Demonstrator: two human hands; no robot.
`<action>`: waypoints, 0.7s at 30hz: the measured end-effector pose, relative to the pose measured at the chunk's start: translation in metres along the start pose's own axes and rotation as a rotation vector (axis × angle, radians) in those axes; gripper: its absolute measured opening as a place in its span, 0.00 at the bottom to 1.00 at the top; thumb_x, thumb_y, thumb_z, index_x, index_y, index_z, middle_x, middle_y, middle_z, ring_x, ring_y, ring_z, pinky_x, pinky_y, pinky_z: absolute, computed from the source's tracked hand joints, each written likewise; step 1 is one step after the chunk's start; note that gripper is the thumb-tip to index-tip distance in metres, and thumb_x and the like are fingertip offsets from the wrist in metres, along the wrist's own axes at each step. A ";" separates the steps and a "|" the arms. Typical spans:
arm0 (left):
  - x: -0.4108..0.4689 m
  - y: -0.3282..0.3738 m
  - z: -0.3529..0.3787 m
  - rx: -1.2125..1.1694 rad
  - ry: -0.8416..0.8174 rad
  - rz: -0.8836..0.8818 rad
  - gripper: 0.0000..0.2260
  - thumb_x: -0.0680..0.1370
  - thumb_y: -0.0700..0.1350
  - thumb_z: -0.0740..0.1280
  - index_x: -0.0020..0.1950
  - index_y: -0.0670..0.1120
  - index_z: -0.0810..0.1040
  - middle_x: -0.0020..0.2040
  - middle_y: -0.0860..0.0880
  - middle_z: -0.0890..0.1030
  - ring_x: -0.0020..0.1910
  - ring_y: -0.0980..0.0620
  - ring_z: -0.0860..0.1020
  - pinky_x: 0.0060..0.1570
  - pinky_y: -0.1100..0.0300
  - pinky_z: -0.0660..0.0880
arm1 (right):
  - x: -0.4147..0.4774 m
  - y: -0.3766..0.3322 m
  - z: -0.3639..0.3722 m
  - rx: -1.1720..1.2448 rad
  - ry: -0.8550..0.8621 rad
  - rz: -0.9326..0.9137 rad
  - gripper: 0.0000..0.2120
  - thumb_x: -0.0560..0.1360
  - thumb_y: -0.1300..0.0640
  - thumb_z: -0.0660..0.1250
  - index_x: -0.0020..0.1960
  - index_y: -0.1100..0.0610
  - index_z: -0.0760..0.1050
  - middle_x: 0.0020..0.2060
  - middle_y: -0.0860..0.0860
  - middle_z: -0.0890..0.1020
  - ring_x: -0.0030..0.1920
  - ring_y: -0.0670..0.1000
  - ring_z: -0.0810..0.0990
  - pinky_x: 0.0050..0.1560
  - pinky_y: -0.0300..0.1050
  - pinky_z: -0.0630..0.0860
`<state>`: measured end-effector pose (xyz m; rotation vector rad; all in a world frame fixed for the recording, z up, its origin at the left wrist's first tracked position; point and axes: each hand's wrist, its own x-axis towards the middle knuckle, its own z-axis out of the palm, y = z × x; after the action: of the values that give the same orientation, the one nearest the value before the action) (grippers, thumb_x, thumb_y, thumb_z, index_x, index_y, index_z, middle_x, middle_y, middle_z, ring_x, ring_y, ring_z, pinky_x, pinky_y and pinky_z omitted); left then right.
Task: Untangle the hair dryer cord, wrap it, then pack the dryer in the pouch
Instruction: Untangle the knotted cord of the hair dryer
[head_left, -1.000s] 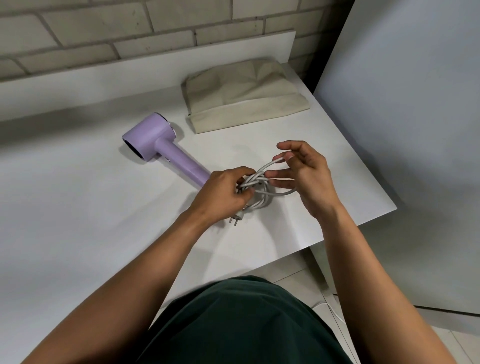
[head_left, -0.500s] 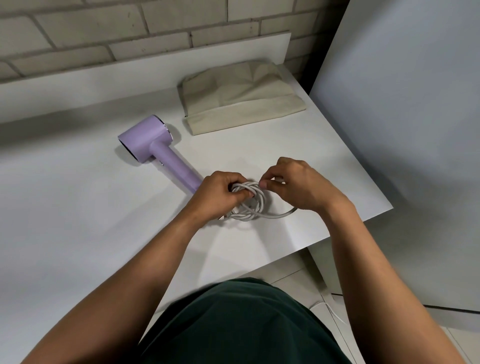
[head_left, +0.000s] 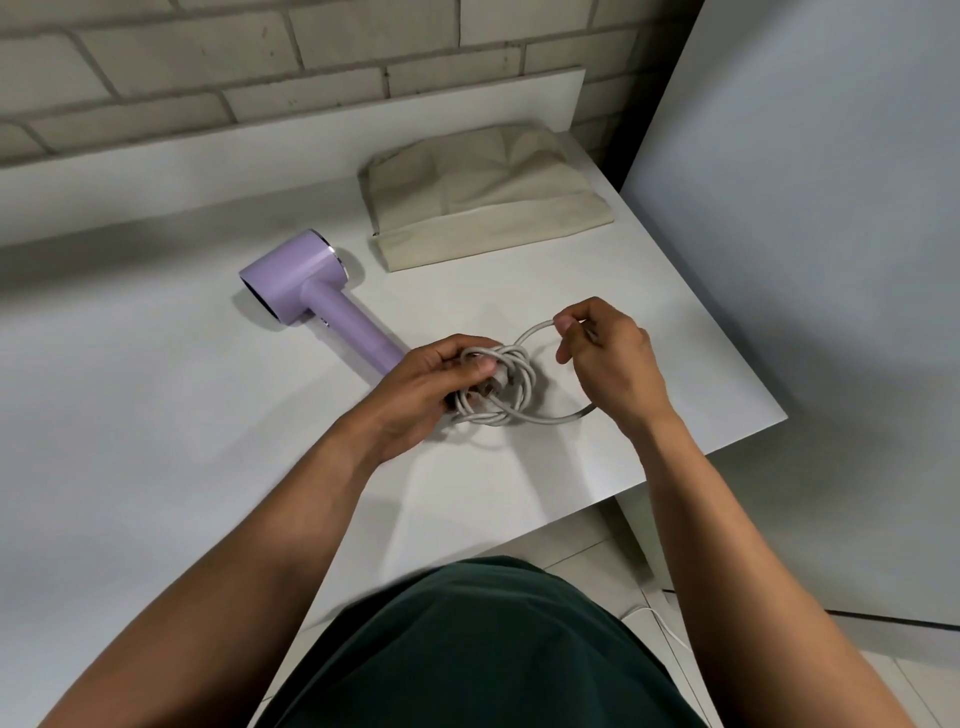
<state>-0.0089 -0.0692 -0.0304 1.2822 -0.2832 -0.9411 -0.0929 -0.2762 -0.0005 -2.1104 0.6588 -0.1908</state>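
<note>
A lilac hair dryer (head_left: 311, 288) lies on its side on the white table (head_left: 156, 415), its handle pointing toward my hands. Its grey cord (head_left: 511, 387) is bunched in a tangle of loops just off the handle's end. My left hand (head_left: 421, 395) grips the tangle, thumb pressed on top near the plug. My right hand (head_left: 608, 358) pinches one loop of the cord and holds it up to the right of the bunch. A beige fabric pouch (head_left: 483, 197) lies flat at the back of the table.
The table's right edge (head_left: 727, 332) runs close past my right hand, with a large pale panel (head_left: 810, 234) standing beyond it. A brick wall (head_left: 260, 62) backs the table. A thin white cable (head_left: 660, 618) lies on the floor tiles below.
My right hand, which was down at the tangle half a second ago, has drawn a loop of cord up and to the right. The left hand stays on the bunch.
</note>
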 end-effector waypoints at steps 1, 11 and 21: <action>-0.002 0.000 0.000 0.024 -0.035 0.020 0.16 0.75 0.41 0.74 0.62 0.46 0.82 0.56 0.46 0.84 0.53 0.50 0.83 0.54 0.58 0.78 | 0.000 -0.001 0.000 0.011 0.025 0.008 0.07 0.84 0.52 0.61 0.53 0.49 0.78 0.38 0.46 0.86 0.40 0.35 0.77 0.36 0.32 0.68; -0.008 -0.009 0.003 0.233 0.086 0.094 0.14 0.78 0.38 0.75 0.62 0.45 0.82 0.55 0.46 0.87 0.55 0.49 0.85 0.51 0.61 0.78 | -0.003 0.005 -0.007 -0.172 -0.054 0.020 0.07 0.81 0.53 0.62 0.51 0.49 0.79 0.47 0.45 0.84 0.47 0.52 0.80 0.49 0.50 0.76; -0.010 -0.015 0.011 0.332 0.124 0.125 0.11 0.78 0.34 0.73 0.57 0.46 0.85 0.52 0.47 0.87 0.55 0.46 0.85 0.56 0.55 0.81 | 0.002 -0.023 -0.008 -0.639 -0.566 -0.363 0.22 0.82 0.62 0.60 0.73 0.48 0.75 0.68 0.48 0.80 0.68 0.54 0.75 0.67 0.52 0.73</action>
<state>-0.0284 -0.0691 -0.0371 1.6004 -0.4303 -0.7240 -0.0856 -0.2720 0.0220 -2.7091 -0.0251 0.4706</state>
